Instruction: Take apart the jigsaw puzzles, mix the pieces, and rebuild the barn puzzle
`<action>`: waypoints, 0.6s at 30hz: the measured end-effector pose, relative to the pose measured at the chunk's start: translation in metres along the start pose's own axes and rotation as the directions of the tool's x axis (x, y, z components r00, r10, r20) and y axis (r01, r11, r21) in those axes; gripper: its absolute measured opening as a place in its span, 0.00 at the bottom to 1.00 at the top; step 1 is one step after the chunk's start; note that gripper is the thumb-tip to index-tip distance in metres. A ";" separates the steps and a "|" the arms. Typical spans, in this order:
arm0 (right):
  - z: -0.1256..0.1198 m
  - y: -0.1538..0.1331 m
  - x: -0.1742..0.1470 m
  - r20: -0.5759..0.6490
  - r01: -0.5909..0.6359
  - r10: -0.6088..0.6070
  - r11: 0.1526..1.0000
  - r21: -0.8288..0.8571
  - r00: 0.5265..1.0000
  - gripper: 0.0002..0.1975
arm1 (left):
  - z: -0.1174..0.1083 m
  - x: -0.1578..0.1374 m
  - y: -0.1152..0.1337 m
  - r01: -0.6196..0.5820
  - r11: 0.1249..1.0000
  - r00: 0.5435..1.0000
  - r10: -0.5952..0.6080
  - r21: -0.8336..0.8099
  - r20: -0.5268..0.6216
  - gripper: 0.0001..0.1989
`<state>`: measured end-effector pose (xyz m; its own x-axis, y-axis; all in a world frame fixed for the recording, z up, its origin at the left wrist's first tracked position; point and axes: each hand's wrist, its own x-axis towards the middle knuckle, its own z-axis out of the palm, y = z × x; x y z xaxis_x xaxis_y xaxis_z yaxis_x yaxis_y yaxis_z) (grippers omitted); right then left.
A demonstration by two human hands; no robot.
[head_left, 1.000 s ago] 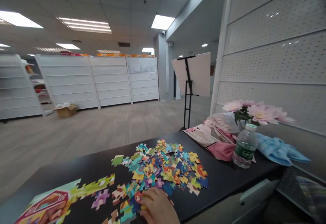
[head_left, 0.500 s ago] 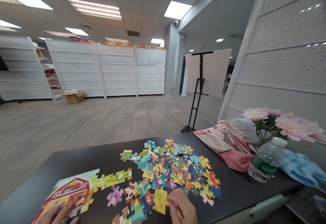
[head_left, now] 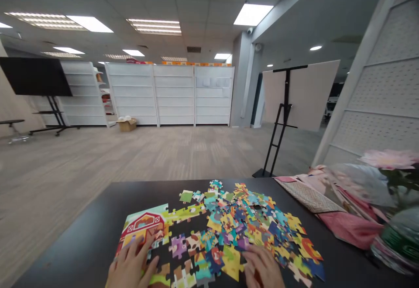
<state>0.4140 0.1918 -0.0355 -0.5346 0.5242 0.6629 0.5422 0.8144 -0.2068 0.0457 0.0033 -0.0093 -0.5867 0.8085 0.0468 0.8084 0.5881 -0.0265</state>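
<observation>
My left hand (head_left: 132,262) lies with fingers spread over the lower part of a joined puzzle section (head_left: 144,220) showing a red barn. A joined green strip (head_left: 186,212) runs right from its upper edge. My right hand (head_left: 265,268) is curled with its fingers drawn together at the near side of the loose puzzle pieces (head_left: 258,222); what they hold, if anything, is hidden. Just left of its fingertips lies a yellow puzzle piece (head_left: 231,262). Between my hands are a purple piece (head_left: 178,246) and several brown, white and blue pieces.
At the right of the black table (head_left: 81,231) lies a pink cloth bag (head_left: 350,227), with a plastic bottle (head_left: 399,240) and pink flowers (head_left: 389,159) beside it. Beyond the table stand an easel board (head_left: 301,96), white shelves (head_left: 173,98), a cardboard box (head_left: 127,125) and a screen (head_left: 34,76).
The view has turned left, so everything sits further right, and a screen and a stool have come into view. More of my left hand shows on the barn section. My right hand stays by the yellow piece.
</observation>
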 end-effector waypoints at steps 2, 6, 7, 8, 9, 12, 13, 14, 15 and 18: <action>0.020 -0.029 0.006 0.042 0.095 -0.093 0.995 -0.035 0.995 0.16 | 0.005 0.000 0.000 0.010 1.000 1.000 -0.010 -0.003 -0.014 0.29; 0.051 -0.072 0.018 0.129 0.251 -0.245 0.967 -0.035 0.961 0.30 | 0.016 0.000 -0.006 -0.043 0.999 0.999 0.043 -0.024 -0.030 0.32; 0.057 -0.080 0.020 0.130 0.256 -0.250 0.966 -0.030 0.959 0.29 | 0.017 0.001 -0.008 -0.059 0.998 0.998 0.058 -0.032 -0.018 0.33; 0.061 -0.085 0.021 0.125 0.244 -0.239 0.969 -0.033 0.963 0.28 | 0.017 0.001 -0.009 -0.069 0.997 0.998 0.069 -0.040 -0.006 0.33; 0.065 -0.088 0.022 0.121 0.241 -0.235 0.970 -0.035 0.964 0.26 | 0.016 0.001 -0.009 -0.076 0.996 0.997 0.076 -0.047 0.001 0.32; 0.072 -0.085 0.021 0.139 0.326 -0.321 0.945 -0.016 0.937 0.20 | 0.012 0.002 -0.009 -0.084 0.995 0.996 0.084 -0.062 0.003 0.31; 0.073 -0.081 0.020 0.137 0.331 -0.326 0.944 -0.007 0.935 0.18 | 0.010 0.001 -0.008 -0.083 0.995 0.996 0.084 -0.063 0.006 0.31; 0.075 -0.077 0.019 0.125 0.310 -0.307 0.951 -0.002 0.943 0.16 | 0.009 0.001 -0.008 -0.082 0.995 0.996 0.083 -0.059 0.013 0.31; 0.075 -0.074 0.018 0.106 0.285 -0.284 0.959 0.003 0.953 0.14 | 0.008 0.001 -0.008 -0.081 0.995 0.996 0.082 -0.053 0.023 0.31; 0.074 -0.067 0.018 0.053 0.310 -0.311 0.950 0.034 0.949 0.11 | 0.011 0.002 -0.009 -0.070 0.997 0.997 0.071 -0.021 0.043 0.32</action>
<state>0.3200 0.1648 -0.0633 -0.7104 0.2572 0.6551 0.3278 0.9446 -0.0154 0.0364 -0.0004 -0.0201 -0.5295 0.8483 0.0017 0.8483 0.5295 -0.0088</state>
